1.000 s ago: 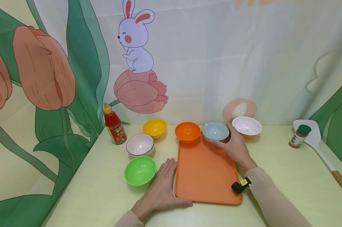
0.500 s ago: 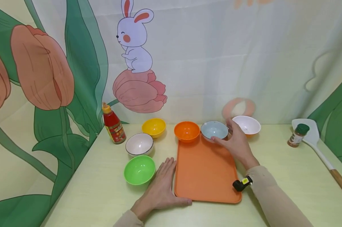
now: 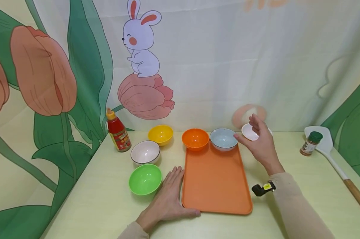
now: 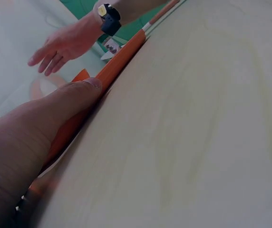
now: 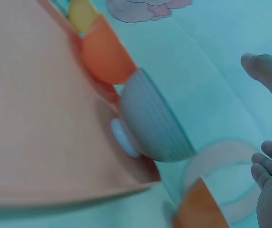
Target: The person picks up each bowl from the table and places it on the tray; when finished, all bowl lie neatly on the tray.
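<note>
Clearly, right hand (image 3: 263, 148) nearer, fingers loose, holding nothing | light-blue bowl (image 3: 224, 139) apart from it, toward 9-to-10 o'clock, on far end of orange tray (image 3: 216, 186) | tray's long axis 12-to-6 | left hand (image 3: 167, 197) straight-fingered beside tray; bowl toward its 1 o'clock

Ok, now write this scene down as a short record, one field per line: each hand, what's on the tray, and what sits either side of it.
Left hand: fingers along the left edge of the tray, thumb at its near edge
Right hand: in the air, holding nothing
At tray's far end: orange bowl, blue bowl
Left of tray: bottle, yellow bowl, cream bowl, green bowl
Right of tray: white bowl, partly hidden by the right hand; jar; spatula
Unclear: whether jar and spatula touch
</note>
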`<state>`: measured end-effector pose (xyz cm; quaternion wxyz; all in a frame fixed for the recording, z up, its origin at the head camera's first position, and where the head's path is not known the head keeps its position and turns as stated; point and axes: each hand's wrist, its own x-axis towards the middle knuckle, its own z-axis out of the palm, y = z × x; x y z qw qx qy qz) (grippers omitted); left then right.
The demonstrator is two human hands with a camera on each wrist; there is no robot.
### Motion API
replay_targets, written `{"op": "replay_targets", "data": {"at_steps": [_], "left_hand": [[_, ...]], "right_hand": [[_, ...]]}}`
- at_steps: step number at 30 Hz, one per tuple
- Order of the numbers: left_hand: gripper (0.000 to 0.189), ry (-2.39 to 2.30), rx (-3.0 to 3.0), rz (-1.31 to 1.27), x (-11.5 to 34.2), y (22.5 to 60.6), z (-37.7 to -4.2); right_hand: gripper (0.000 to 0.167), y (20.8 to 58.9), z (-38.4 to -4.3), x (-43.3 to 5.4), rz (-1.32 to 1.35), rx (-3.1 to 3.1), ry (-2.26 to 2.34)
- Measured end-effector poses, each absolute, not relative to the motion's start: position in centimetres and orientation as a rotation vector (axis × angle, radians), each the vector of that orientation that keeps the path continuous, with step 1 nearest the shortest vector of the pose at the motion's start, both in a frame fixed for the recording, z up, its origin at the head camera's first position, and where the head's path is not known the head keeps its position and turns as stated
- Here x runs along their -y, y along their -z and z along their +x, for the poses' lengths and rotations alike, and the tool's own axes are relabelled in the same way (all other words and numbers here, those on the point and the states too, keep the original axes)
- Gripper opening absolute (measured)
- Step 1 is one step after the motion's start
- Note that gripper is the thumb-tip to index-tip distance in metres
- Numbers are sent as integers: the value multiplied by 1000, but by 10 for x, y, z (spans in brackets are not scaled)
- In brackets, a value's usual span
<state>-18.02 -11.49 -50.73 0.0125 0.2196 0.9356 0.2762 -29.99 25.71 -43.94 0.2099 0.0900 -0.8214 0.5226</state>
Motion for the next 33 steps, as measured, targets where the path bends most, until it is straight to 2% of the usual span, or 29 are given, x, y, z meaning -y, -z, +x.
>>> {"op": "replay_targets", "data": {"at_steps": [8, 20, 26, 33], "left_hand": [[152, -848, -2912, 670, 111, 507, -182], [152, -868, -2911, 670, 114, 507, -180], [153, -868, -2913, 668, 113, 507, -181], [152, -854, -2915, 670, 113, 507, -180]], "right_hand": [[105, 427, -299, -284, 171, 2234, -1458], [121, 429, -297, -312, 58, 2309, -1383], [134, 439, -302, -321, -41, 2373, -1395], [134, 462, -308, -328, -82, 2402, -1429]]}}
